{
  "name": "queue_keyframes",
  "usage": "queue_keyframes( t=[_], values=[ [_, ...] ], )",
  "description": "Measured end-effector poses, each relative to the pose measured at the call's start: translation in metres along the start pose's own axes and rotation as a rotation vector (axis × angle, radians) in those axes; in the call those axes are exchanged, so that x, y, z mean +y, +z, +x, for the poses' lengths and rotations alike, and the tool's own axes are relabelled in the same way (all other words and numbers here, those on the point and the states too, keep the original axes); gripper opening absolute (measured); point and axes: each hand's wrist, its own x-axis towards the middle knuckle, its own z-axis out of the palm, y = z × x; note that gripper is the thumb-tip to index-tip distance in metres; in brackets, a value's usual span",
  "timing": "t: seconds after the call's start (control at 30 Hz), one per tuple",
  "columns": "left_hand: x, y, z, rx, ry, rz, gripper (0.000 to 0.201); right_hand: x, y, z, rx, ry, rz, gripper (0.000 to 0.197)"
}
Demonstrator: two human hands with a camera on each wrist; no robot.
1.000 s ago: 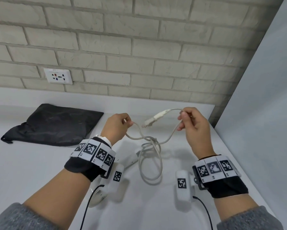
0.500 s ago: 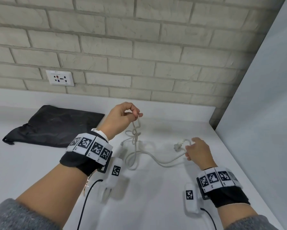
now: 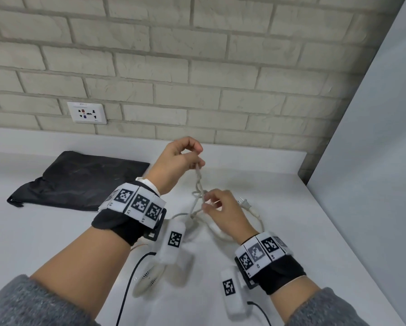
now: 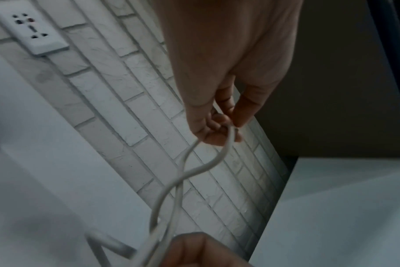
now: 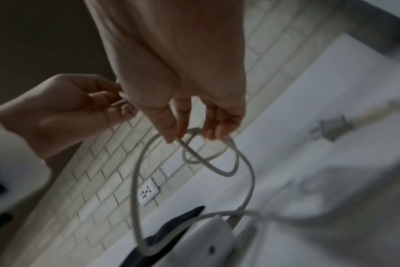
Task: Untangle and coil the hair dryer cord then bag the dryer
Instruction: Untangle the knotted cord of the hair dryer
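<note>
My left hand [image 3: 198,161] is raised above the white counter and pinches a loop of the white dryer cord [image 3: 198,182] between thumb and fingertips; in the left wrist view the left hand [image 4: 231,128] holds two twisted strands of cord [image 4: 183,171] that hang from it. Lower down, my right hand [image 3: 205,205] pinches the cord at the knot, and the right hand [image 5: 189,135] has a strand of cord [image 5: 217,169] coming out between its fingertips. The plug [image 3: 244,203] lies loose on the counter. The white hair dryer [image 3: 148,281] lies under my left wrist, mostly hidden. The black bag [image 3: 79,180] lies flat at the left.
The white counter [image 3: 44,243] ends at a brick wall with a socket [image 3: 86,112] behind and a grey side panel [image 3: 373,184] at the right. Black sensor cables [image 3: 131,278] trail from both wrists near the front edge.
My right hand let go of the plug end, which now lies on the counter, and moved left to the knot. My left hand lifted its cord loop higher.
</note>
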Motion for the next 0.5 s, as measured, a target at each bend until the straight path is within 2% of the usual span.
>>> queue_keyframes(
  t=[0.03, 0.1, 0.2, 0.33, 0.4, 0.5],
  values=[
    [0.0, -0.004, -0.001, -0.01, -0.009, -0.044, 0.027, 0.0, -0.004, 0.001, 0.068, -0.058, -0.001, 0.014],
    [0.0, -0.009, -0.002, -0.05, -0.027, -0.087, 0.023, -0.003, -0.012, 0.003, 0.093, -0.144, -0.026, 0.017],
    [0.004, -0.006, -0.006, -0.115, -0.033, -0.053, 0.03, -0.005, -0.017, 0.007, -0.077, -0.213, -0.095, 0.028],
    [0.007, -0.005, -0.009, -0.158, -0.011, 0.0, 0.014, -0.006, -0.017, 0.008, -0.226, -0.186, -0.087, 0.005],
    [0.005, -0.008, -0.01, -0.156, 0.031, 0.26, 0.014, -0.003, -0.02, 0.009, -0.207, -0.179, -0.139, 0.01],
    [-0.003, -0.016, -0.011, -0.188, 0.068, 0.695, 0.029, 0.003, -0.027, 0.014, 0.041, -0.159, -0.1, 0.013]
  ],
)
